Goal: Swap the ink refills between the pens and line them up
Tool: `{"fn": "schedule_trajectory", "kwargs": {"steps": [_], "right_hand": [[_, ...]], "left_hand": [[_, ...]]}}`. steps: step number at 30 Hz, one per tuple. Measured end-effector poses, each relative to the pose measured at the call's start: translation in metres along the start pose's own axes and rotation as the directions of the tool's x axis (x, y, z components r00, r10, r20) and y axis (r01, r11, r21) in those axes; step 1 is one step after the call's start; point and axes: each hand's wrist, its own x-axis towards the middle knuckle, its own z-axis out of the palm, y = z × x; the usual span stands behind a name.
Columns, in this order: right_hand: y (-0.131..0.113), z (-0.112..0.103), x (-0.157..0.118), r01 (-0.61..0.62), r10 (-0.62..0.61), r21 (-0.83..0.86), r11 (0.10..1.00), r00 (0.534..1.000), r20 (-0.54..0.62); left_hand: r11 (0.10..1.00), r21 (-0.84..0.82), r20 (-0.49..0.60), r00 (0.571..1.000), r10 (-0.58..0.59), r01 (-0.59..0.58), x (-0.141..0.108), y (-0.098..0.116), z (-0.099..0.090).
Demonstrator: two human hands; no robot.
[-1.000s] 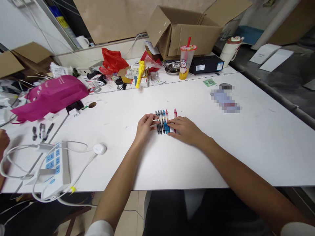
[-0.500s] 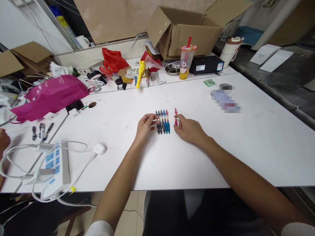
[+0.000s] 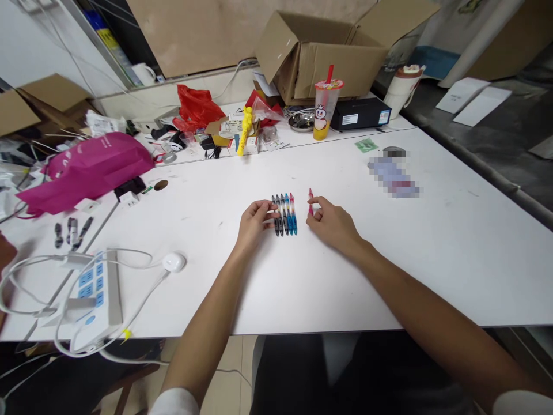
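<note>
Several pens lie side by side in a row on the white table (image 3: 194, 300), tips toward and away from me. Black-gripped pens (image 3: 281, 223) are on the left of the row; blue-gripped pens (image 3: 292, 223) are on the right, one with a pink upper end. My left hand (image 3: 254, 223) rests at the row's left side, fingers apart and touching the outer black pen. To the right of the row, my right hand (image 3: 334, 223) has thumb and fingers closed on a pink pen (image 3: 310, 196), standing a small gap away from the others.
A cup with a red straw (image 3: 325, 112), a black box (image 3: 360, 113) and an open carton (image 3: 337, 66) stand at the back. A power strip (image 3: 113, 300) with white cables and a magenta bag (image 3: 101, 167) lie left. Part of another person's hand (image 3: 6, 251) shows at the left edge.
The pink pen and my right fingers have shifted slightly away from the row, and more of the fingers now covers the pen. My left hand stays beside the row.
</note>
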Motion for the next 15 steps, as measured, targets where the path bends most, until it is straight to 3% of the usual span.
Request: {"fn": "schedule_trajectory", "kwargs": {"steps": [4, 10, 15], "right_hand": [[0.003, -0.002, 0.002, 0.013, 0.013, 0.289, 0.957, 0.996, -0.090], [-0.006, -0.005, 0.001, 0.143, -0.036, 0.631, 0.763, 0.983, -0.179], [-0.010, -0.002, -0.001, 0.116, -0.128, 0.724, 0.680, 0.991, -0.038]], "left_hand": [[1.000, -0.004, -0.001, 1.000, 0.006, -0.006, 0.000, -0.002, -0.001], [0.997, -0.070, 0.070, 0.997, -0.022, 0.027, -0.004, 0.002, 0.003], [0.978, -0.209, 0.153, 0.987, 0.039, -0.006, -0.007, 0.007, 0.007]]}}
